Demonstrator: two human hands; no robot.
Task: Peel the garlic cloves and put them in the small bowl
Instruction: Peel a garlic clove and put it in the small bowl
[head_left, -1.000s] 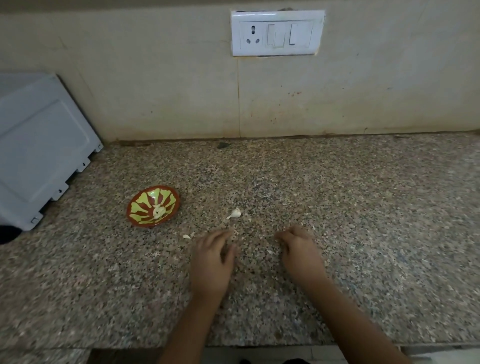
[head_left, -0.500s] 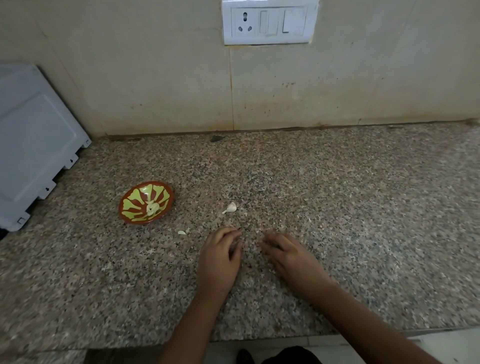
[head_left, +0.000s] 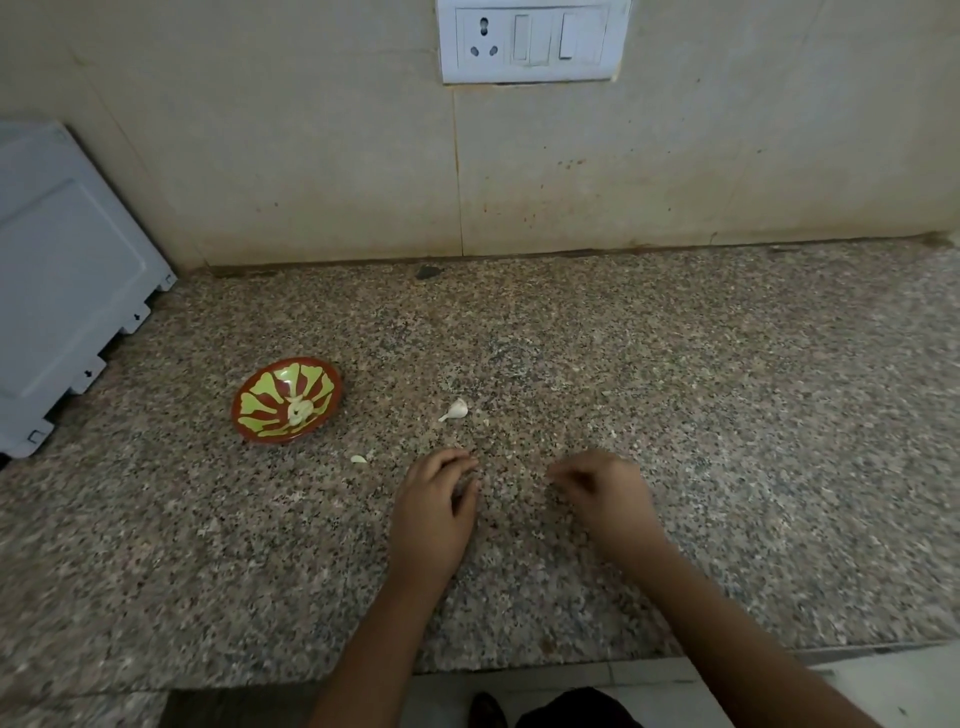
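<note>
The left hand (head_left: 434, 512) rests palm-down on the granite counter (head_left: 727, 441), fingers loosely curled, grasping nothing visible. The right hand (head_left: 605, 488) hovers beside it, fingers curled under; whether they pinch anything I cannot tell. A garlic clove (head_left: 457, 409) lies just beyond; peeled garlic sits in the small bowl (head_left: 260, 410) farther left.

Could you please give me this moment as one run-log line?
left hand: on counter, empty | right hand: curled, contents unclear | garlic clove: loose on counter | small bowl: holds peeled garlic
</note>
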